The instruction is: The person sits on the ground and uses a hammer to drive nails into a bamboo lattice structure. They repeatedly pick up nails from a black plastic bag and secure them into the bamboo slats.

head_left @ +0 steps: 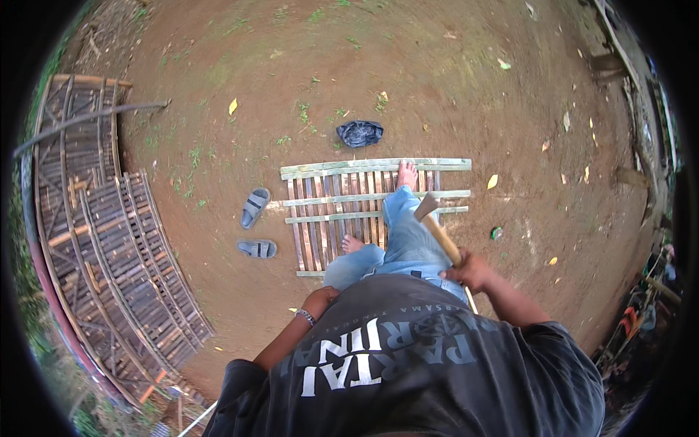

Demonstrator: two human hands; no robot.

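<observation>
Off the near right corner of the slatted bamboo panel [342,198], a hatchet-like tool [440,237] is gripped by the right hand [470,271], its fingers closed round the wooden handle; the handle is slanted forward and leftward, so that the metal head is seen against the panel's right part, though its height above it cannot be told; from that hand the panel is thus placed ahead and to the left, its longer side laid crosswise to the body, its slats pointed away; just off the panel's near left corner, the left hand [320,300] is held low, its fingers partly hidden, so whether anything is grasped cannot be told; the panel's right end is neared by the right hand, its left end by the left; on the panel's far strip the right foot [408,173] is planted.
</observation>
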